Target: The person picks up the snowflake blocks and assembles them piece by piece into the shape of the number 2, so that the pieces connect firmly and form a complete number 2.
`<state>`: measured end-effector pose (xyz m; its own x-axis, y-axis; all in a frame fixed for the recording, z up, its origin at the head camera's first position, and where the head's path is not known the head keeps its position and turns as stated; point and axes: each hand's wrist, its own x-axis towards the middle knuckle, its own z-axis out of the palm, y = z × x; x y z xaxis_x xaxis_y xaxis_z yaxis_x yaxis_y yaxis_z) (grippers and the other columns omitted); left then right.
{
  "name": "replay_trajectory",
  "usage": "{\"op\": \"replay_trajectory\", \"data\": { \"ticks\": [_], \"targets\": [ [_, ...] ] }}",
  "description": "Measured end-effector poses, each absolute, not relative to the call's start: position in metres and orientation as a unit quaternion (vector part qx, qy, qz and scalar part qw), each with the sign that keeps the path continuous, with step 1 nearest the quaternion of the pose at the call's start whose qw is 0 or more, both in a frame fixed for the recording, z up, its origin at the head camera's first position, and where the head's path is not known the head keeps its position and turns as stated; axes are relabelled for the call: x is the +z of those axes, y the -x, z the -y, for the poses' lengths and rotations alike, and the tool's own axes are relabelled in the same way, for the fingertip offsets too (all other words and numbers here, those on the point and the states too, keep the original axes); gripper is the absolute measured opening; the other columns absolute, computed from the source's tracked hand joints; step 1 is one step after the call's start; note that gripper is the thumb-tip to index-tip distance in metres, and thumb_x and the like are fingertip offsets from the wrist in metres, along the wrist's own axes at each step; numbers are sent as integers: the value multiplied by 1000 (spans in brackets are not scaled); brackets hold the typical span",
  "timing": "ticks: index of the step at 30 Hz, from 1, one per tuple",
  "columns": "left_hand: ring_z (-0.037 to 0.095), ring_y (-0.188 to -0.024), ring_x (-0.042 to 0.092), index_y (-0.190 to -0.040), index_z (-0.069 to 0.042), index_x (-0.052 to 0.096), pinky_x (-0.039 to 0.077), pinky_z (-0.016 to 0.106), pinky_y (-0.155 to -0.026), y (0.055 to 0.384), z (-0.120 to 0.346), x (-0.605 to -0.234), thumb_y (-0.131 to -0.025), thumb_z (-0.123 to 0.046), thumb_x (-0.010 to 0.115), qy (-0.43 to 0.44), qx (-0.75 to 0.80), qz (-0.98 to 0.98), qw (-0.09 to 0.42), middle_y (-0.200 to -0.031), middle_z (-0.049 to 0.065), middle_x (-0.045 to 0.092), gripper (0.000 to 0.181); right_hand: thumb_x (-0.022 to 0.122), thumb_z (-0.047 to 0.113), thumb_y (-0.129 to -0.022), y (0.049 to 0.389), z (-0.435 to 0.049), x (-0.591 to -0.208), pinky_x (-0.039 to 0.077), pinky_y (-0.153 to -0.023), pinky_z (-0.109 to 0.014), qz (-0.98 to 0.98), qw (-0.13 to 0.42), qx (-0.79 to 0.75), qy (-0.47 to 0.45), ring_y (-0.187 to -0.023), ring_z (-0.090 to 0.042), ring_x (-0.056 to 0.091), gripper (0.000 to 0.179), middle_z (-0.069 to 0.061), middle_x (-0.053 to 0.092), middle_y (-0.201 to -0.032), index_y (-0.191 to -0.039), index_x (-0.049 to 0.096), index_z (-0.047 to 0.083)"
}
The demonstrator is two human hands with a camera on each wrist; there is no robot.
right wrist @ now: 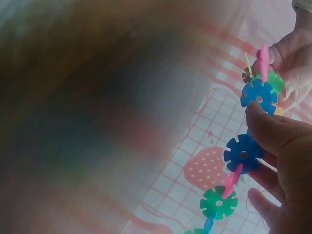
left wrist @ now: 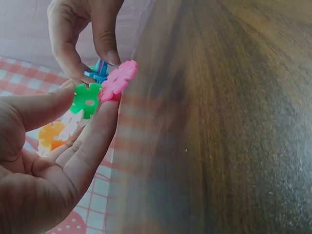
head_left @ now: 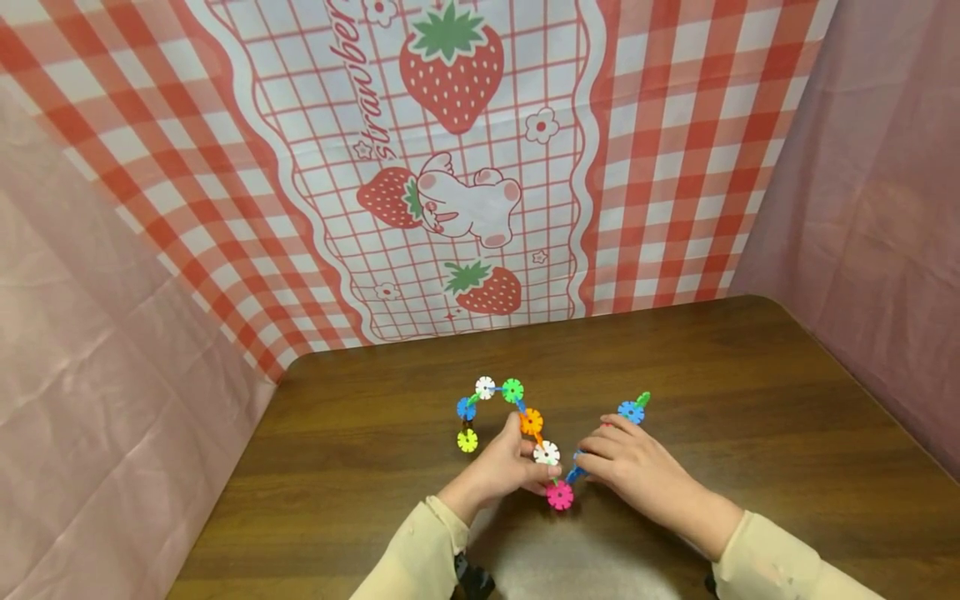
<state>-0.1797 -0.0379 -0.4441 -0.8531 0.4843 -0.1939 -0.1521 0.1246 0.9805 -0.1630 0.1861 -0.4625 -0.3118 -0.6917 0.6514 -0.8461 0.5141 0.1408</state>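
A chain of notched plastic snowflake discs in many colours runs between both hands. My left hand (head_left: 497,468) pinches it near a green disc (left wrist: 87,101), just beside the pink disc (head_left: 559,495). Farther along that side come a white disc (head_left: 547,452), an orange disc (head_left: 531,422) and a curved end with a yellow disc (head_left: 467,440). My right hand (head_left: 637,467) pinches the blue part next to the pink disc, its thumb on a blue disc (right wrist: 259,96). Past it, another blue disc (right wrist: 243,153) and a green disc (right wrist: 219,202) follow. From above, the right fingers hide part of the chain.
The brown wooden table (head_left: 360,483) lies under the chain and hands. Behind it hangs a red-and-white checked cloth (head_left: 675,167) with strawberries. Pink fabric (head_left: 97,375) hangs at both sides. Much of the right wrist view is blurred.
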Motion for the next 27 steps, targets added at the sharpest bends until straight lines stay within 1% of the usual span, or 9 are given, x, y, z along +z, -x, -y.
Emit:
{"op": "replay_trajectory", "data": {
  "ticks": [3, 6, 8, 11, 13, 17, 20, 25, 27],
  "targets": [
    [29, -63, 68, -119, 1, 29, 59, 44, -64, 180, 38, -443, -86, 9, 68, -116, 656, -703, 250, -81, 13, 64, 52, 79, 12, -68, 163, -185, -462, 47, -91, -49, 795, 348, 105, -485, -89, -22, 62, 29, -1, 67, -92, -95, 67, 11],
    [28, -63, 68, -119, 1, 30, 59, 42, -64, 180, 38, -442, -85, 8, 68, -107, 661, -698, 253, -81, 13, 63, 52, 63, 16, -84, 162, -183, -461, 47, -91, -49, 791, 355, 95, -490, -89, -23, 62, 13, -2, 68, -93, -95, 67, 10],
    [27, -63, 68, -119, 1, 30, 59, 41, -64, 180, 37, -442, -85, 8, 69, -101, 663, -698, 251, -80, 13, 62, 52, 50, 18, -94, 160, -182, -460, 47, -92, -49, 792, 354, 88, -490, -90, -23, 63, 19, -2, 68, -93, -95, 67, 10],
    [27, -63, 68, -118, 0, 32, 59, 40, -64, 179, 36, -442, -84, 8, 70, -94, 661, -701, 250, -80, 14, 61, 52, 40, 20, -100, 158, -180, -460, 47, -92, -47, 796, 350, 80, -488, -89, -22, 63, 29, -2, 68, -92, -93, 67, 10],
    [27, -63, 68, -118, -1, 32, 59, 40, -63, 179, 36, -443, -84, 8, 70, -94, 660, -703, 250, -80, 14, 61, 51, 40, 20, -100, 156, -180, -460, 47, -93, -46, 802, 342, 78, -484, -89, -22, 62, 29, -1, 68, -92, -92, 66, 11],
    [24, -62, 67, -119, 1, 32, 59, 40, -62, 179, 35, -445, -84, 10, 69, -96, 658, -701, 258, -80, 14, 61, 52, 48, 18, -92, 154, -180, -461, 48, -90, -46, 804, 337, 75, -484, -86, -21, 61, 18, -1, 67, -90, -90, 65, 11],
    [21, -61, 66, -128, 0, 30, 59, 39, -60, 179, 35, -447, -83, 10, 70, -97, 649, -706, 267, -79, 14, 61, 62, 59, 18, -83, 151, -180, -462, 48, -88, -44, 805, 332, 71, -487, -83, -20, 60, 10, 1, 66, -88, -89, 65, 12],
    [18, -60, 65, -131, -2, 29, 59, 38, -58, 180, 34, -449, -83, 10, 70, -105, 627, -713, 297, -77, 13, 62, 64, 66, 21, -78, 147, -179, -465, 47, -86, -43, 804, 330, 50, -492, -78, -18, 58, 10, 4, 63, -83, -83, 61, 15],
    [18, -60, 65, -126, -2, 32, 59, 37, -58, 182, 33, -450, -84, 10, 69, -107, 617, -715, 311, -76, 14, 63, 58, 68, 23, -77, 144, -179, -466, 46, -84, -42, 806, 327, 42, -492, -76, -18, 57, 13, 4, 61, -81, -81, 58, 15]
  ]
}}
